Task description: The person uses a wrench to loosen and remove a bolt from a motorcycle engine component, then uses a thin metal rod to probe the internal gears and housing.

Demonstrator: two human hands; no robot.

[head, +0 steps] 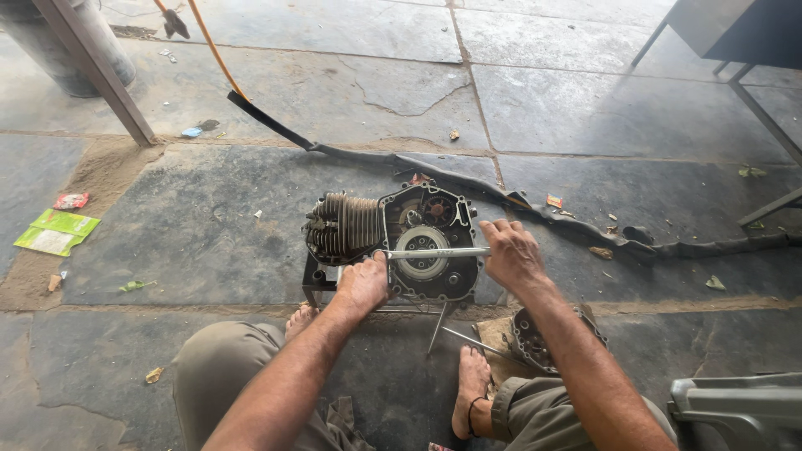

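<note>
an engine (393, 242) with a finned cylinder (341, 227) on its left and its side cover off sits on a low metal stand (315, 288) on the stone floor (251, 92). a long steel bar (436, 251) lies level across the open clutch (423, 249). the left hand (364, 284) grips the bar's left end; the right hand (511, 253) is closed over its right end. a removed cover (535, 338) lies by the right knee, two bare feet below. a black hose (535, 209) runs behind the engine.
</note>
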